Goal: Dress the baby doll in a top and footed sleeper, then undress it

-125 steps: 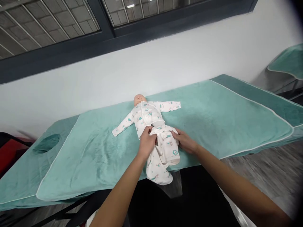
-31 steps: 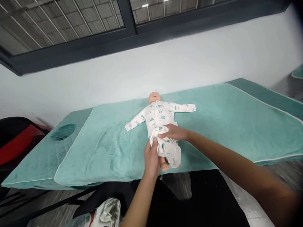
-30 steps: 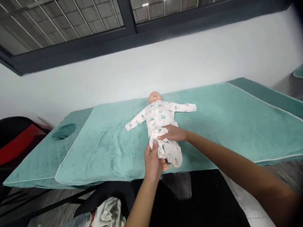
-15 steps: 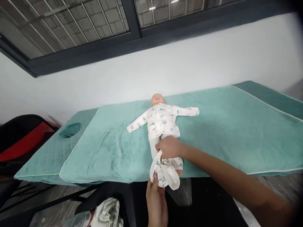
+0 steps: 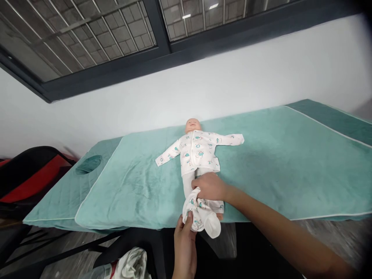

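A baby doll (image 5: 193,125) lies on its back in a white patterned jacket (image 5: 199,151), arms spread. Bunched around its lower legs are white patterned baby pants (image 5: 195,211), with a white cuff (image 5: 212,226) hanging past the bed's near edge. My right hand (image 5: 209,186) is closed on the upper part of the pants, over the doll's legs. Below it, my left hand (image 5: 186,236) pinches the gathered fabric at the lower left, thumb on top. One of the doll's bare feet (image 5: 220,216) shows to the right of the cuff.
The doll lies on a teal-covered bed (image 5: 276,166) with a face hole (image 5: 88,164) at the left end. Behind stand a white wall (image 5: 247,81) and a barred window. A black and red chair (image 5: 35,178) is at left; crumpled cloth (image 5: 132,263) lies below.
My left hand has shifted slightly left and up on the pants. The dangling cuff has turned and looks narrower. My right hand keeps its hold; the view has tilted slightly.
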A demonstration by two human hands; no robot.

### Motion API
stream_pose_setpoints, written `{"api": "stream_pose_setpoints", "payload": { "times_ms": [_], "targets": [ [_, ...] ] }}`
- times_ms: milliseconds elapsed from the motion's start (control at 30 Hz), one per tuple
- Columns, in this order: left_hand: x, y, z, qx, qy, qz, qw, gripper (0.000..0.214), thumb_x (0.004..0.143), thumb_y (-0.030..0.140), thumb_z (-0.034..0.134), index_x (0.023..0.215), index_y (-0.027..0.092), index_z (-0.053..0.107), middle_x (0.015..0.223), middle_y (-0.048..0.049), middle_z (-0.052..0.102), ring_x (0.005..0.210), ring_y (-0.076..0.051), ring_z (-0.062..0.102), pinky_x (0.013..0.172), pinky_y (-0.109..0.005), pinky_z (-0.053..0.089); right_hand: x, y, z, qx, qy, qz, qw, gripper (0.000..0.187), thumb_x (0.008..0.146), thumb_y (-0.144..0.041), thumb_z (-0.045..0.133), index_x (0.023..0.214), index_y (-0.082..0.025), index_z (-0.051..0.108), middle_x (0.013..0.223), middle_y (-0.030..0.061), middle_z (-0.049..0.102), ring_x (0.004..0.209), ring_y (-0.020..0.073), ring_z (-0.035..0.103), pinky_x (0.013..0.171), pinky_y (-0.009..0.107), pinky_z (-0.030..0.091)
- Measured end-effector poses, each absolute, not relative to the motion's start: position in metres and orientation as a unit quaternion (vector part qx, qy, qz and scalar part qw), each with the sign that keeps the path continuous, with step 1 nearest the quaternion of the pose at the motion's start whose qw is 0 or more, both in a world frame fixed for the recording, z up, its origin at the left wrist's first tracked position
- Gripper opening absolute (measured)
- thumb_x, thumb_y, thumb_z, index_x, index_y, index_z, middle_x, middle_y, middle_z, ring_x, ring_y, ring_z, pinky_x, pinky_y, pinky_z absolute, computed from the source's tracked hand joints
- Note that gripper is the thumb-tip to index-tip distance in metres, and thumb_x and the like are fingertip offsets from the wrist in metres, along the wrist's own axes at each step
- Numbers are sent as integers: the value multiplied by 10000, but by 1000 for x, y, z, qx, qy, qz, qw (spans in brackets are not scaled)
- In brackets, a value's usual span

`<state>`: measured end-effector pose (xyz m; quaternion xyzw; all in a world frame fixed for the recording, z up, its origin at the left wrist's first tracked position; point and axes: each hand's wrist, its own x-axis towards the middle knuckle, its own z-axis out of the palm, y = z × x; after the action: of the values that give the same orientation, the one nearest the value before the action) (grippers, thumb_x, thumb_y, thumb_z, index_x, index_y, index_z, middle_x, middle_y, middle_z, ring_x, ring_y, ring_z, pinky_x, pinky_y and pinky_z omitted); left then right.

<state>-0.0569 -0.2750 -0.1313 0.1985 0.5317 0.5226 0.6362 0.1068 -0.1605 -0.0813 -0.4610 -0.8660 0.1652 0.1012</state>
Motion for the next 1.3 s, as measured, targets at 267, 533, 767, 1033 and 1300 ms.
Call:
{"api": "stream_pose_setpoints", "payload": {
  "times_ms": [267, 533, 767, 1033, 1300],
  "targets": [
    [-58, -259, -120, 285, 509, 528, 617, 402, 748, 399, 761, 1087, 189, 705, 1068, -87, 725, 989, -253, 673, 808, -318, 533, 122, -154, -80, -444, -820, 296, 205, 160, 792, -272, 623, 908, -234, 727, 909, 12, 748, 805, 186, 653, 659, 255, 383],
    [-104, -151, -108, 530, 508, 448, 510, 368, 714, 500, 746, 684, 146, 650, 630, 24, 561, 625, -120, 472, 609, -233, 369, 133, -153, -82, -428, -759, 416, 261, 213, 697, -368, 751, 795, -194, 676, 782, -16, 666, 776, 202, 602, 633, 265, 407],
    [-70, -87, -80, 572, 490, 482, 447, 391, 767, 550, 670, 748, 163, 624, 667, 30, 523, 647, -120, 445, 627, -227, 363, 144, -151, -58, -437, -717, 417, 348, 462, 709, -377, 770, 1121, -219, 631, 1111, 38, 666, 1025, 243, 598, 880, 349, 457],
    [-54, -96, -84, 820, 461, 308, 141, 398, 748, 255, 740, 1125, 230, 615, 1215, -90, 504, 1119, -257, 476, 985, -405, 395, 136, -125, -52, -562, -687, 224, 402, 366, 882, -417, 594, 1152, -174, 550, 1182, 114, 588, 1094, 237, 552, 935, 382, 460],
    [-53, -83, -87, 684, 539, 428, 242, 75, 782, 165, 615, 744, 205, 564, 829, -26, 567, 861, -207, 521, 857, -338, 404, 84, -93, -42, -690, -697, 13, 194, 305, 907, -333, 557, 1150, -149, 566, 1188, 185, 567, 1137, 336, 486, 845, 416, 477]
  ]
}}
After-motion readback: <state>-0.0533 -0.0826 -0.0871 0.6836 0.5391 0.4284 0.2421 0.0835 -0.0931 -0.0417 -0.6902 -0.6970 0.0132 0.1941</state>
